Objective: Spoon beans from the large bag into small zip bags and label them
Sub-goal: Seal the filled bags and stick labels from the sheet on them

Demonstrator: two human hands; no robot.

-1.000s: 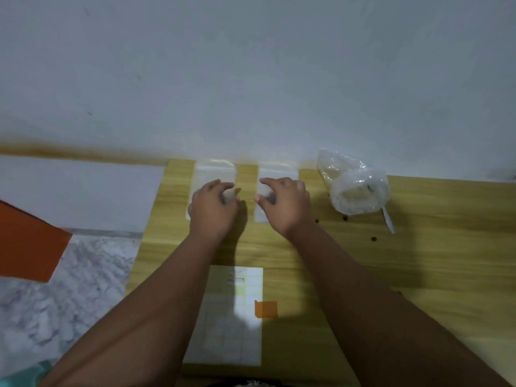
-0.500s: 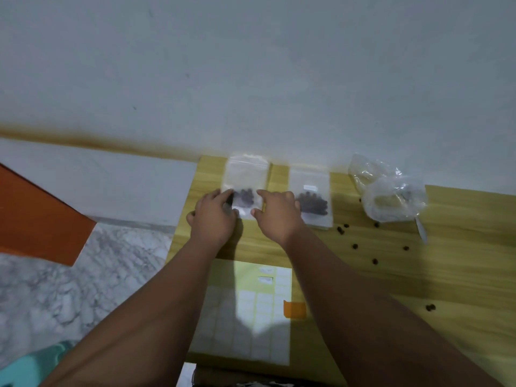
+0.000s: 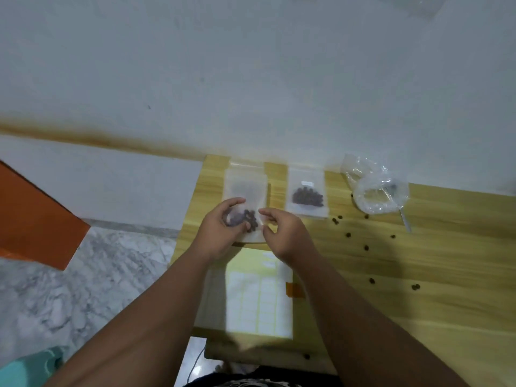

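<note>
Whereas both hands pressed the zip bag (image 3: pixel 245 188) flat half a second ago, the left hand (image 3: pixel 220 233) now closes its grip round the bag's bean end just beyond the label sheet (image 3: pixel 259 303), while the right hand (image 3: pixel 284 236), half-curled at the bag's edge, shows no readable grip; labelling probably follows.

Pale yellow wood-grain tabletop (image 3: pixel 418 261); dark brown beans (image 3: pixel 250 216) in clear plastic zip bag (image 3: pixel 245 188); grey-veined white marble floor (image 3: pixel 83 275); flat orange board (image 3: pixel 33 219).

The left hand (image 3: pixel 217 236) seemingly hides part of the blurred zip bag (image 3: pixel 245 191).
</note>
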